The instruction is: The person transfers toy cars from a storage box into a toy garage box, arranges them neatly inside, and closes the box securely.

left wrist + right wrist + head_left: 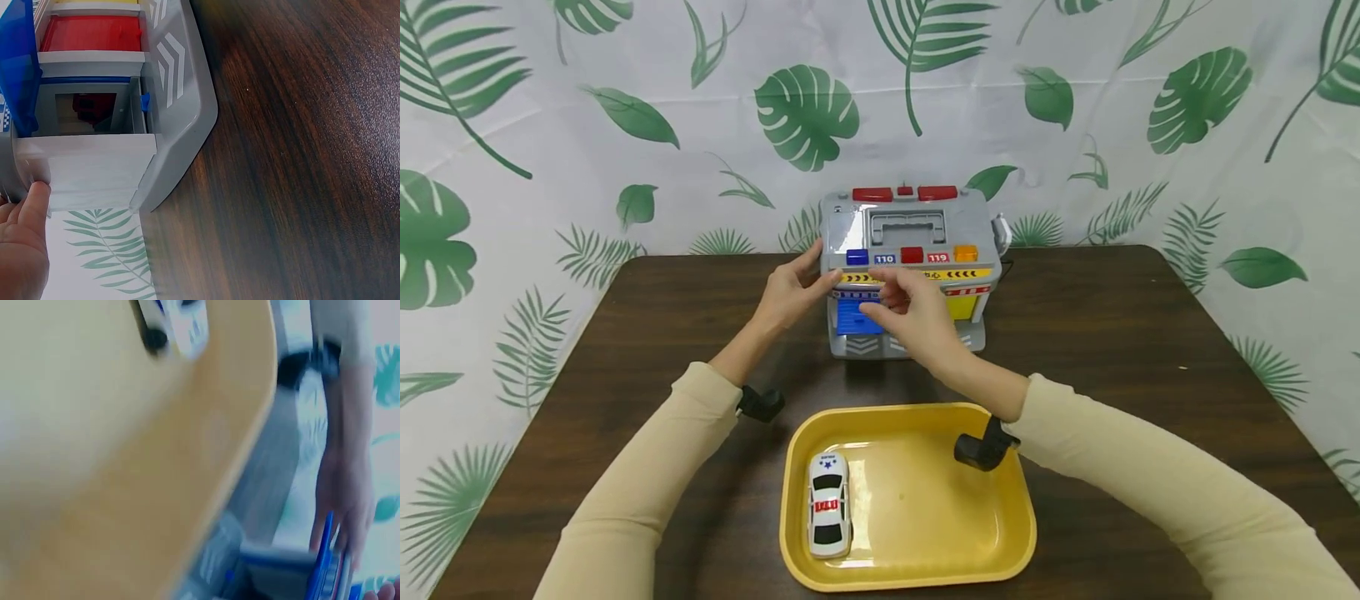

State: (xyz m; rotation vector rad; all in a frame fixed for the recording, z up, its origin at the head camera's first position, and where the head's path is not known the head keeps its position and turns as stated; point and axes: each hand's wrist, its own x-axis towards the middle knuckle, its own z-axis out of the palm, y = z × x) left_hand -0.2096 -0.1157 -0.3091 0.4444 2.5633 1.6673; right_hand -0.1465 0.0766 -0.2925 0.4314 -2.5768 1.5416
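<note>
A grey toy garage point(910, 287) with coloured doors stands at the back of the table. My left hand point(787, 296) grips its left front corner, thumb at the front and fingers along the side wall; its fingertips point(39, 197) show against that wall in the left wrist view. The blue door point(19, 69) is swung up, and a dark red thing point(94, 107) shows inside the bay. My right hand point(917, 317) hovers in front of the garage by the blue door, thumb and forefinger apart, nothing visible between them. The right wrist view is blurred.
A yellow tray point(902, 578) lies in front of the garage, with a white toy police car point(828, 521) along its left side. Behind the dark wooden table point(1112, 350) hangs a leaf-patterned cloth point(700, 125). The garage stands close to that cloth.
</note>
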